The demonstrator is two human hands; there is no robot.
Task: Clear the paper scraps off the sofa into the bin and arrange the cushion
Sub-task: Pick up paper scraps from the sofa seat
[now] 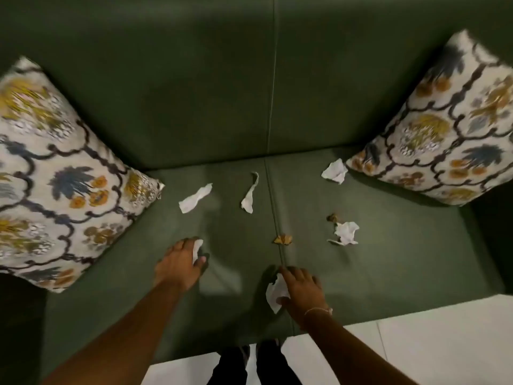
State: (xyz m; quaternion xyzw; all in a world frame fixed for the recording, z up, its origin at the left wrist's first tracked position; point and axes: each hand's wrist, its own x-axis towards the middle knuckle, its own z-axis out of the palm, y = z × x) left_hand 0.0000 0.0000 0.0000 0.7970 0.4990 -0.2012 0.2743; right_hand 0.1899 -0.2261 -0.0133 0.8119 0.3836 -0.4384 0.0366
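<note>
Head view: the person stands at the front edge of a dark green upholstered sofa (388,273) and looks straight down onto its seat. The left hand (180,263) is curled down onto the seat with a small white paper scrap (197,248) pinched under its fingertips. The right hand (301,291) is likewise half closed over a larger crumpled white paper scrap (274,294), thumb and fingers on it, close to the seat's centre seam.

The remaining litter lies farther back, toward the backrest. A flat white paper strip (195,197) sits ahead of the left hand, its long axis running diagonally from near-left to far-right; that hand is the nearer one. A twisted white paper sliver (249,197) lies just left of the seam, lengthwise front to back, between the two hands' reach. On the right half are a crumpled white tissue wad (346,232), a small tan paper crumb (283,239) on the seam, a smaller brownish crumb (332,217), and a folded white scrap (335,170) touching the corner of the right floral patterned cushion (438,129). The left floral patterned cushion (50,176) leans in the other corner, tilted.

The seat between the cushions is open, so both hands have free room to sweep forward. No bin is in sight; white floor tiles (430,343) show to the right.
</note>
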